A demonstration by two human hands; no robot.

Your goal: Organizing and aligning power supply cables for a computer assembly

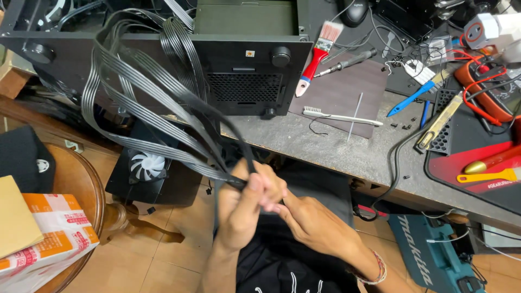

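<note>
Fingers of left hand and right hand pinching bundle of flat black ribbon cables, below grey desk edge, black computer case behind.

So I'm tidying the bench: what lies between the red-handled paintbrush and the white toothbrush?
In the head view, only the dark mat lies between the red-handled paintbrush and the white toothbrush; that stretch is bare.
</note>
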